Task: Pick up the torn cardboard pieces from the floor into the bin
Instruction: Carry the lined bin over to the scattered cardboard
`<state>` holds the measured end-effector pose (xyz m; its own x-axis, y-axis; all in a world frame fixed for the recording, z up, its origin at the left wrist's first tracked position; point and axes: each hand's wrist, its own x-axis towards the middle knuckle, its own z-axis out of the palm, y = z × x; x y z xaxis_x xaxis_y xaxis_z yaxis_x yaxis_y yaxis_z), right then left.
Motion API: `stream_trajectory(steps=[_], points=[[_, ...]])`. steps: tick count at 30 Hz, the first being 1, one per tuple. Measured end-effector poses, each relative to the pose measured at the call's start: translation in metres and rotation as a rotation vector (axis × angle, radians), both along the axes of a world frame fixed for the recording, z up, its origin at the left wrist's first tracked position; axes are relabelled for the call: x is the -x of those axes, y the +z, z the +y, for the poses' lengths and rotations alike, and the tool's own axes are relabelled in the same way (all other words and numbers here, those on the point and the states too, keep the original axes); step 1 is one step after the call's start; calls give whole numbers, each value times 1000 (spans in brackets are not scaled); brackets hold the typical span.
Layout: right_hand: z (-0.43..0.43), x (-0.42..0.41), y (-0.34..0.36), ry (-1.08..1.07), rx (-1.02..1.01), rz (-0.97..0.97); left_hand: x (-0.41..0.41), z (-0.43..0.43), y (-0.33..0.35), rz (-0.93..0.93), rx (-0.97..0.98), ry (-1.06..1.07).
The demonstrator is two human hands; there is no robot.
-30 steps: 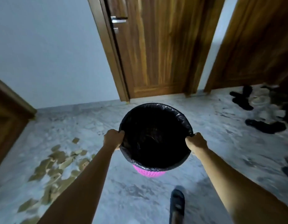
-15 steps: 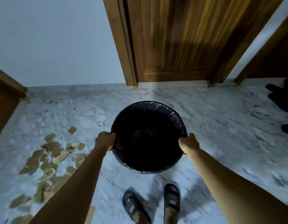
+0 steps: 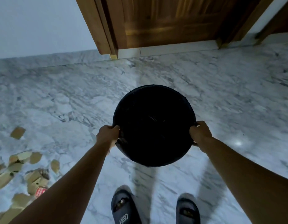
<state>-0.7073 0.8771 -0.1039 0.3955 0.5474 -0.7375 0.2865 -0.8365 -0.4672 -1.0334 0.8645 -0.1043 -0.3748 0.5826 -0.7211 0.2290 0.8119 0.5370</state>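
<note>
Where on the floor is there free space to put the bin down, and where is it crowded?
The marble floor is bare between the bin and the door, and to the bin's right. The cardboard pieces crowd the lower left. The left hand and right hand grip the bin's rim.

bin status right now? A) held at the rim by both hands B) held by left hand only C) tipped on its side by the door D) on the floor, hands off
A: the left hand and the right hand each grip opposite sides of the rim of the black-lined bin, its mouth facing up at the camera, while the torn cardboard pieces lie on the marble floor to the person's left.
</note>
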Motion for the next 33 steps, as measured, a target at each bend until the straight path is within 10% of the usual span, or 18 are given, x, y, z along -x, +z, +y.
stream_trajectory(steps=[10, 21, 33], points=[[-11, 17, 12, 262, -31, -207, -17, -5, 19, 109, -4, -6], [-44, 126, 301, 1217, -326, -137, 22, -112, 303, 209, -189, 133], [-256, 295, 521, 1922, -636, -88, 98, -411, 506, 441, -212, 510]])
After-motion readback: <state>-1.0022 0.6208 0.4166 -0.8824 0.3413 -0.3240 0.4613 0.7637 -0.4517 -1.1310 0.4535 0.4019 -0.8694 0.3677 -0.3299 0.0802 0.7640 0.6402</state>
